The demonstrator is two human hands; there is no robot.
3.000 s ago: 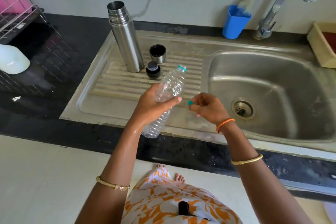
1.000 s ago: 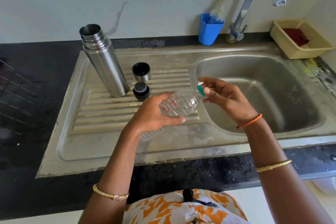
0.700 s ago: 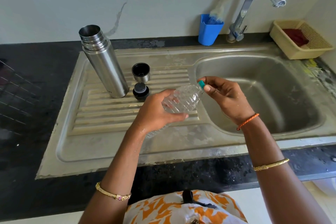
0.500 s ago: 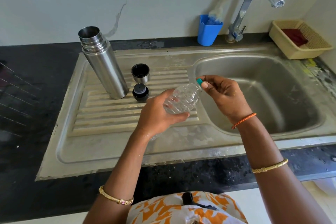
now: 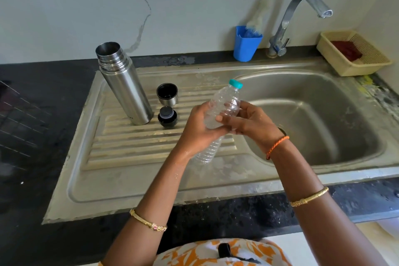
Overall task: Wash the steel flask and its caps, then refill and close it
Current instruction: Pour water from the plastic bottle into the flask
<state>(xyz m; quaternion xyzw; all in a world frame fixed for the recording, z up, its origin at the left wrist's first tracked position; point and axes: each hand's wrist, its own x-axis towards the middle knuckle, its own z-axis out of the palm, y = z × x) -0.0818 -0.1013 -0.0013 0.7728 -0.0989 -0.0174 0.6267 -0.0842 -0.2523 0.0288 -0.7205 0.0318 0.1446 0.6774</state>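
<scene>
Both hands wrapped round one capped bottle (image 5: 224,110): left hand (image 5: 199,129) gripping low, right hand (image 5: 248,123) curled round the middle. Left of the grip, one open flask (image 5: 124,84) upright; two caps (image 5: 167,94) beside it.

We are at the wash-up spot of a home kitchen. We see a stainless steel sink (image 5: 313,119) with a ribbed drainboard (image 5: 129,149) set into a black stone counter (image 5: 43,114), a curved tap (image 5: 289,17) at the sink's back edge, a blue cup (image 5: 246,47) holding a bottle brush (image 5: 259,13), and a cream basket (image 5: 354,54) at the back right corner.
</scene>
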